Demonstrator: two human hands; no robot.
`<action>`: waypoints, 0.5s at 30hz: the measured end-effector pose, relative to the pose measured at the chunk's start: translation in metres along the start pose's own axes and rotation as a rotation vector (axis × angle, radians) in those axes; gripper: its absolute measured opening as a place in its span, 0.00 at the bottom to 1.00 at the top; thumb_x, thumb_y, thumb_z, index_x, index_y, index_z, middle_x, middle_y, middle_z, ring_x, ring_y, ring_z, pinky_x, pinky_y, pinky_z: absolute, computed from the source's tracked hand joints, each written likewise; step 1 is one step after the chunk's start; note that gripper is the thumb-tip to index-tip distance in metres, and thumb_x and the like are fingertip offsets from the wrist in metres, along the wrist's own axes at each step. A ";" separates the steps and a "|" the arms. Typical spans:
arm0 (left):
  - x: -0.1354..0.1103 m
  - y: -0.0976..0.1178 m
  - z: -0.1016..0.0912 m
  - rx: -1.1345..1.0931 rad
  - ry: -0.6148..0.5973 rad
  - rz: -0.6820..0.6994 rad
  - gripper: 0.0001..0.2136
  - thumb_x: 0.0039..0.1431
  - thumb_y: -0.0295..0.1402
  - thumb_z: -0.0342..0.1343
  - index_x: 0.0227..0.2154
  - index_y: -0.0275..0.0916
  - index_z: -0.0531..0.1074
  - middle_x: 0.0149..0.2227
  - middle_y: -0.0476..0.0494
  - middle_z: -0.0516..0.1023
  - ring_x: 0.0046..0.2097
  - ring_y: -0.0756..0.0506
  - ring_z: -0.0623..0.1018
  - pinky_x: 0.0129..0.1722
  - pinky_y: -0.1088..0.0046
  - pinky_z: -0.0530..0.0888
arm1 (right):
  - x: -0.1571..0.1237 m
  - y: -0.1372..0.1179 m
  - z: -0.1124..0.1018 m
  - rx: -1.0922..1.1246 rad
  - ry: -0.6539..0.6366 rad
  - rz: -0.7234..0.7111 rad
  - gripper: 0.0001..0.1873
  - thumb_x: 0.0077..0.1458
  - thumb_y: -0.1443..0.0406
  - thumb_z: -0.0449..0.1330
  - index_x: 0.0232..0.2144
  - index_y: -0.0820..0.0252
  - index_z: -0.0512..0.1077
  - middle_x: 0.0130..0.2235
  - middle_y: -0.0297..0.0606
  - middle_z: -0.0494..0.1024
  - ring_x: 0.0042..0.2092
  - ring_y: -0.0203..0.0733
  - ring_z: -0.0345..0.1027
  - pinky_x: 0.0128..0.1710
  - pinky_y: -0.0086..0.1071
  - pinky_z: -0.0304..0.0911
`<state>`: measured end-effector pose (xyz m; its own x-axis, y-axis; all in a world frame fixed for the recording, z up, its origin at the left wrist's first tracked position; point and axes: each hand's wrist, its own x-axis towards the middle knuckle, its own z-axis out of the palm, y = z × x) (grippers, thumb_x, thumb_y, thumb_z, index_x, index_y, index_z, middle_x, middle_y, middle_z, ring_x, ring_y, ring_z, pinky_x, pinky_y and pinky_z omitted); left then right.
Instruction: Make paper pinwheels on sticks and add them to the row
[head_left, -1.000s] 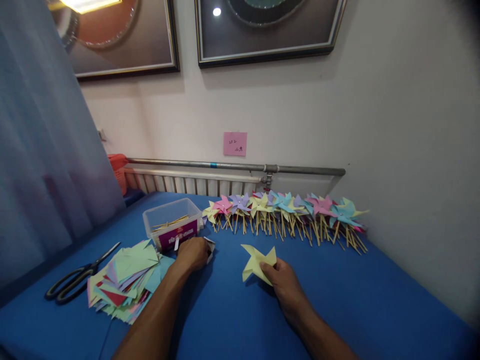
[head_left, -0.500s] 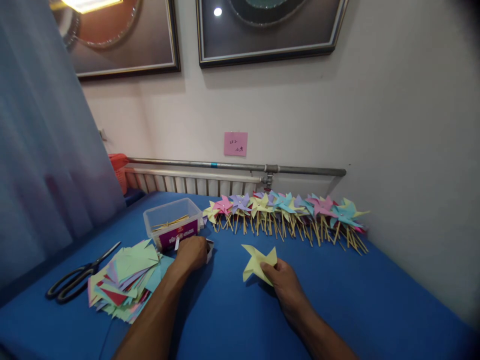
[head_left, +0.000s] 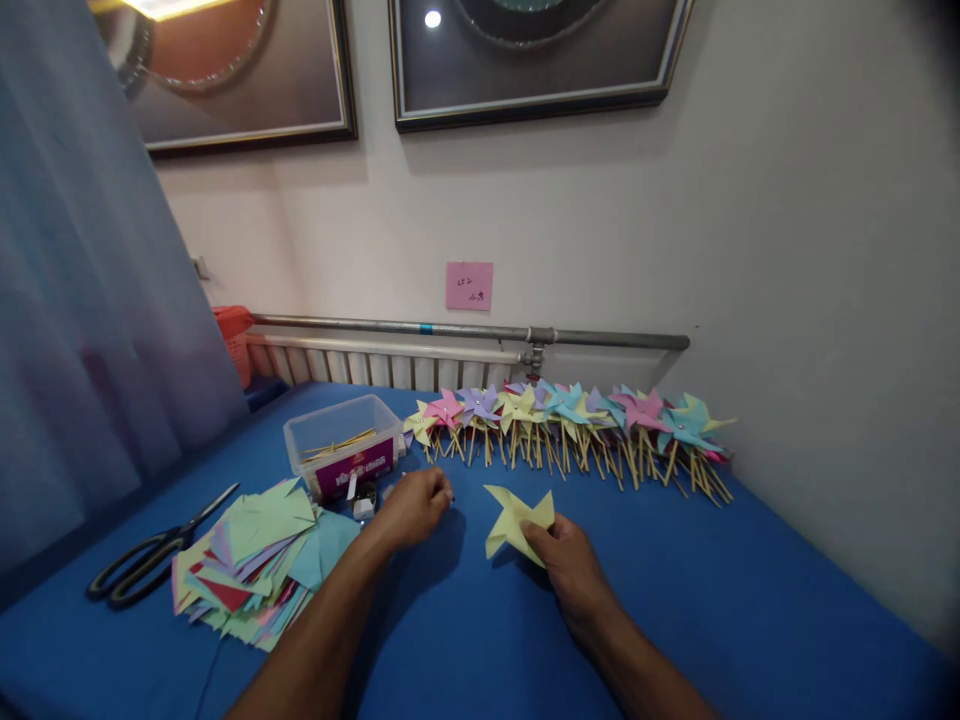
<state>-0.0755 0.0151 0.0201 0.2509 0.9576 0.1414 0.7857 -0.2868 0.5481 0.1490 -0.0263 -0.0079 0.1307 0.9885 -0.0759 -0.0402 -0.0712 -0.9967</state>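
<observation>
- Because the right hand [head_left: 566, 570] pinches the yellow paper pinwheel [head_left: 516, 518] by its near edge, its folded points stay gathered over the blue worktop [head_left: 675, 590].
- The left hand [head_left: 412, 508] hovers just left of that grip, fingertips closed in a pinch; anything between them is too small to tell.
- Left of this grip sit a small box [head_left: 365, 500], a clear tub [head_left: 341, 445] of sticks, paper squares [head_left: 247, 560] and scissors [head_left: 154, 558], probably kept there for easy reach.
- Beyond both grips, finished pinwheels [head_left: 570, 415] line the wall, out of the way.
</observation>
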 end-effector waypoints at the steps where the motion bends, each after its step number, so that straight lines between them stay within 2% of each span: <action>1: -0.001 0.005 0.006 0.088 -0.018 0.013 0.09 0.63 0.33 0.49 0.35 0.38 0.74 0.34 0.43 0.80 0.38 0.44 0.78 0.37 0.72 0.68 | 0.000 0.000 0.000 -0.013 0.010 -0.003 0.18 0.44 0.56 0.64 0.34 0.64 0.78 0.27 0.39 0.81 0.30 0.46 0.74 0.28 0.32 0.65; 4: -0.006 0.019 0.021 0.340 -0.097 0.029 0.12 0.63 0.31 0.47 0.39 0.36 0.75 0.39 0.35 0.81 0.41 0.39 0.80 0.40 0.66 0.69 | 0.000 0.000 -0.001 -0.052 0.019 -0.010 0.18 0.44 0.56 0.64 0.34 0.64 0.78 0.28 0.39 0.81 0.29 0.46 0.73 0.28 0.32 0.65; 7: -0.009 0.029 0.029 0.457 -0.195 0.034 0.14 0.62 0.29 0.46 0.41 0.33 0.76 0.41 0.29 0.81 0.43 0.36 0.80 0.42 0.63 0.70 | 0.000 -0.001 -0.002 -0.047 -0.002 -0.001 0.20 0.43 0.56 0.65 0.36 0.65 0.79 0.30 0.40 0.82 0.30 0.45 0.73 0.28 0.32 0.65; 11: -0.011 0.030 0.027 0.444 -0.213 0.083 0.13 0.61 0.29 0.47 0.39 0.35 0.77 0.42 0.31 0.81 0.44 0.37 0.80 0.42 0.64 0.70 | 0.000 -0.003 -0.001 -0.019 -0.020 0.019 0.21 0.43 0.56 0.64 0.37 0.66 0.78 0.28 0.40 0.82 0.29 0.45 0.73 0.28 0.32 0.65; 15: -0.011 0.025 0.024 0.375 -0.198 0.068 0.12 0.59 0.30 0.49 0.34 0.38 0.78 0.39 0.34 0.82 0.42 0.38 0.80 0.40 0.65 0.69 | 0.001 -0.003 -0.001 -0.021 -0.009 0.006 0.19 0.42 0.57 0.65 0.34 0.65 0.78 0.28 0.39 0.81 0.29 0.44 0.72 0.28 0.32 0.64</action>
<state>-0.0449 -0.0032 0.0127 0.3845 0.9230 -0.0142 0.9055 -0.3741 0.2005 0.1498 -0.0254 -0.0054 0.1216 0.9892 -0.0812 -0.0206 -0.0793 -0.9966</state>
